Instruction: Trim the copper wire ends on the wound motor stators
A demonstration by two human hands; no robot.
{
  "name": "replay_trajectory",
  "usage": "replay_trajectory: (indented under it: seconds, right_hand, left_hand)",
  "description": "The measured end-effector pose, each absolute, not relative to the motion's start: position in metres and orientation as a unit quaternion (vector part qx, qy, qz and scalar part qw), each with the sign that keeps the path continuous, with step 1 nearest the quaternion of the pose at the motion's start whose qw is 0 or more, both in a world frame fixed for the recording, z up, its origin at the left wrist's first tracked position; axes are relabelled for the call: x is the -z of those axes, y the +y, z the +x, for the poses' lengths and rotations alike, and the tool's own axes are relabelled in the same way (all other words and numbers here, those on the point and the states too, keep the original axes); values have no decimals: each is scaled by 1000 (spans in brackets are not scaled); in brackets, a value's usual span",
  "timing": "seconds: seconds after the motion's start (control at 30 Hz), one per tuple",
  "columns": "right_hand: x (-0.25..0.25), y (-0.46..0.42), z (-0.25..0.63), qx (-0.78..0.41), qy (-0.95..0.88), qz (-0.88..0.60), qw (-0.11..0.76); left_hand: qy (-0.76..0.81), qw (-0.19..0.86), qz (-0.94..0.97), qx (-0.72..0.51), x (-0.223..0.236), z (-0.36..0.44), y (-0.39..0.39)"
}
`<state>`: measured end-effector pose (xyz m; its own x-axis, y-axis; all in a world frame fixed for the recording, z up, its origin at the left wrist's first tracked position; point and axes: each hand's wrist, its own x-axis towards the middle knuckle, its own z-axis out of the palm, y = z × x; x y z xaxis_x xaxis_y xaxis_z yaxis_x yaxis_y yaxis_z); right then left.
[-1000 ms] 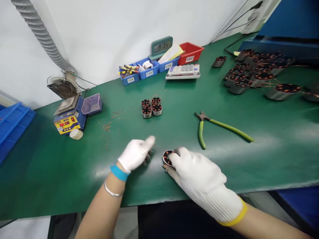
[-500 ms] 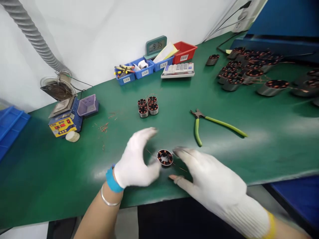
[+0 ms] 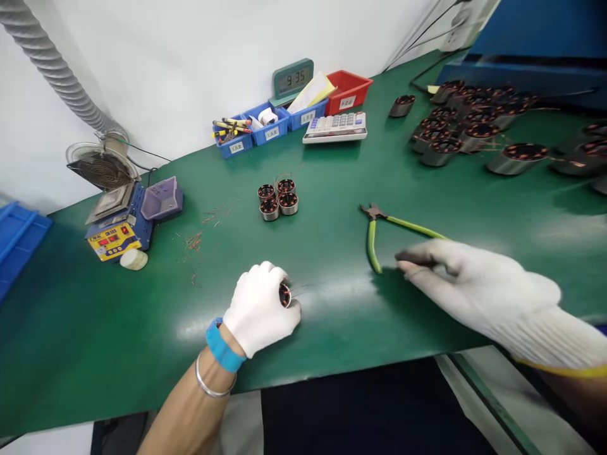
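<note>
My left hand, in a white glove, is wrapped round a small wire-wound motor stator on the front part of the bench. Only part of the stator's ring shows, with copper windings inside; thin wires stick out to its right. My right hand, also gloved, hovers just right of the green-handled cutting pliers, its thumb and fingertips together. Whether anything thin is between those tips I cannot make out. The pliers lie with handles spread, one handle end partly behind the right hand. Several more small stators stand grouped beyond my left hand.
Larger stators crowd the back right. Copper wire scraps lie left of centre. A solder pot and a purple tray stand at left. Blue bins, a red bin, a calculator and a clock line the back.
My left hand has closed round the stator and shifted it slightly left. The right hand has moved away to the right, up beside the pliers, and its fingertips have come together.
</note>
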<state>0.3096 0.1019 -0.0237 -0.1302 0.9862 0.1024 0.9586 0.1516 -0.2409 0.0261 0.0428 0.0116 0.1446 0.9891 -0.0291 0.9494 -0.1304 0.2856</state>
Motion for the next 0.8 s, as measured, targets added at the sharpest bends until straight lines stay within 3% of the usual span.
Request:
replay_trajectory:
  seconds: [0.17, 0.33, 0.57, 0.8]
  right_hand:
    - [21, 129, 288, 43, -782, -620, 49]
    - [15, 134, 295, -61, -770, -635, -13]
    - [12, 133, 303, -44, -792, -608, -34]
    - [20, 116, 285, 7, -796, -603, 54]
  left_hand:
    - [629, 247, 725, -134, -9, 22, 50]
    - [626, 341, 684, -156, -9, 17, 55]
    - [625, 313, 681, -219, 1, 27, 53]
    - [636, 308, 660, -256, 11, 32, 53]
